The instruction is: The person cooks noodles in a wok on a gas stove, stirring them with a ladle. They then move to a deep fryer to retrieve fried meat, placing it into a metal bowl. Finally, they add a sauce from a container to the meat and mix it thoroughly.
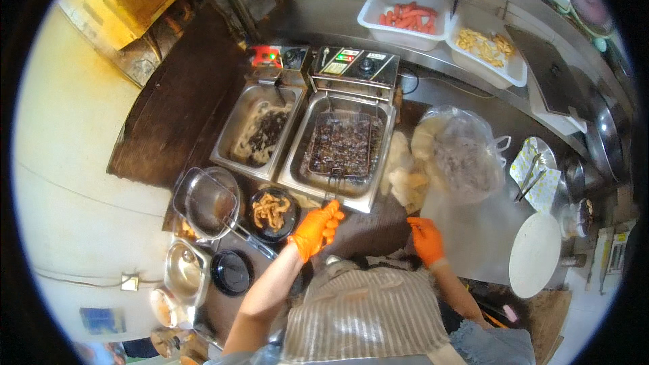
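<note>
My left hand (314,232), in an orange glove, is closed around the handle of a wire frying basket (340,144). The basket sits in bubbling dark oil inside the right tank of a two-tank electric fryer (384,154). Also gloved in orange, my right hand (427,241) is low at the counter's front edge, below a stained crumpled cloth (400,175); whether its fingers hold anything is unclear. Just left of my left hand is a black bowl of fried strips (271,213). In the left fryer tank (220,154), pale foam floats on dark oil.
A second wire strainer (236,203) rests over a metal bowl (205,208) at left. Nearby are an empty black bowl (231,272) and steel container (175,263). At right are a plastic bag (464,157), tongs (530,177) and white round board (535,255). Sausages (410,16) fill a back-shelf tub.
</note>
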`<action>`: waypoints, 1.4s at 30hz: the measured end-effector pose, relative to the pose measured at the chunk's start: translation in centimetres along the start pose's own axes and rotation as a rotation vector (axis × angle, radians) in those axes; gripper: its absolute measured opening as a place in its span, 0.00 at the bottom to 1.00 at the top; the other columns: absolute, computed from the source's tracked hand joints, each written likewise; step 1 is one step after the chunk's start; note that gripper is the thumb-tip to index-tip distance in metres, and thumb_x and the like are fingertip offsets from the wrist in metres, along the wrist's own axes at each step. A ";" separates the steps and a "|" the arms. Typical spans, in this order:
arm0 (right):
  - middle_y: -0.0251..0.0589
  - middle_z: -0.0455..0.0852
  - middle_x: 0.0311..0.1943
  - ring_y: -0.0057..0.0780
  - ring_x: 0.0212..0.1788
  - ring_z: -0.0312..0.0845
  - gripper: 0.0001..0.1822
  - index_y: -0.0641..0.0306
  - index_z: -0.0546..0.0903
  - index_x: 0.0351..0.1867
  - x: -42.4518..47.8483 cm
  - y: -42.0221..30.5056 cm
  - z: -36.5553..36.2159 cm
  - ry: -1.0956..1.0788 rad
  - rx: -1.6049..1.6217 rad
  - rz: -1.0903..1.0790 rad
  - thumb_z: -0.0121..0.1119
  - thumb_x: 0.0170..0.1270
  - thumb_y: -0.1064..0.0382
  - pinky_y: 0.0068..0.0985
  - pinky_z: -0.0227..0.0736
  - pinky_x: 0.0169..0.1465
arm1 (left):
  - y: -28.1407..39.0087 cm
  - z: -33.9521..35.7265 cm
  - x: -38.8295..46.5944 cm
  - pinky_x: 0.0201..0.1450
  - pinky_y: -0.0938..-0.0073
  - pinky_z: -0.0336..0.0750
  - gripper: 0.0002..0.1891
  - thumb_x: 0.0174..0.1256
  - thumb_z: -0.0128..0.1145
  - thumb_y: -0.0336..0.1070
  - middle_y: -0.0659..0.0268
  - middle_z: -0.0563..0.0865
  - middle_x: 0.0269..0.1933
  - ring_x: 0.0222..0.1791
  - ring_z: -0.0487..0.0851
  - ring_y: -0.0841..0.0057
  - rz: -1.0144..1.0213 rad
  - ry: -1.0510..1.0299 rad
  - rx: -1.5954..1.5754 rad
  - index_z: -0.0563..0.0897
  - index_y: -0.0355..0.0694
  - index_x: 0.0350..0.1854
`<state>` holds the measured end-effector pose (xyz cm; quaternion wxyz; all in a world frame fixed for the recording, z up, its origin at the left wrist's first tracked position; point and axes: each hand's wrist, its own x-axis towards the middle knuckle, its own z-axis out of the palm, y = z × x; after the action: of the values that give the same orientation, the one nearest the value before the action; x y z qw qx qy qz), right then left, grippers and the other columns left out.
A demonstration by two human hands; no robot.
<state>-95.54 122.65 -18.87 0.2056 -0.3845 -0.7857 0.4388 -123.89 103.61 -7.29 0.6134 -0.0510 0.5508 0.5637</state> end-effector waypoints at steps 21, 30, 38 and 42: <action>0.48 0.90 0.49 0.44 0.52 0.86 0.12 0.59 0.90 0.51 -4.0 1.2 2.8 -0.017 0.030 0.134 0.61 0.73 0.62 0.35 0.80 0.57 | 4.6 -1.0 -9.7 0.15 0.83 0.56 0.19 0.80 0.61 0.53 0.80 0.71 0.21 0.14 0.63 0.89 0.110 0.063 0.230 0.83 0.40 0.41; 0.49 0.90 0.49 0.46 0.52 0.86 0.12 0.59 0.90 0.50 -2.2 3.3 2.0 0.075 0.092 0.098 0.60 0.73 0.62 0.35 0.79 0.58 | 13.7 2.5 -10.9 0.15 0.87 0.58 0.12 0.82 0.56 0.41 0.83 0.71 0.21 0.15 0.65 0.92 0.087 -0.021 0.205 0.83 0.36 0.46; 0.45 0.91 0.47 0.46 0.49 0.88 0.12 0.55 0.90 0.51 2.5 -9.0 -5.4 -0.027 0.030 -0.106 0.63 0.73 0.56 0.37 0.82 0.53 | 11.3 2.0 -8.1 0.15 0.81 0.59 0.13 0.81 0.56 0.44 0.79 0.69 0.20 0.15 0.64 0.87 0.040 -0.011 0.184 0.84 0.39 0.44; 0.45 0.91 0.36 0.50 0.36 0.89 0.18 0.52 0.90 0.44 8.5 -21.9 -7.2 -0.476 -0.106 -0.874 0.61 0.72 0.42 0.46 0.81 0.40 | 9.6 0.8 -7.4 0.19 0.80 0.68 0.16 0.79 0.58 0.48 0.76 0.78 0.24 0.19 0.73 0.84 0.152 0.017 0.127 0.86 0.39 0.47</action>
<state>-105.31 126.18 3.42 0.1653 0.0817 -0.9196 0.3468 -128.73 102.90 3.83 0.5661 0.0252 0.5929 0.5721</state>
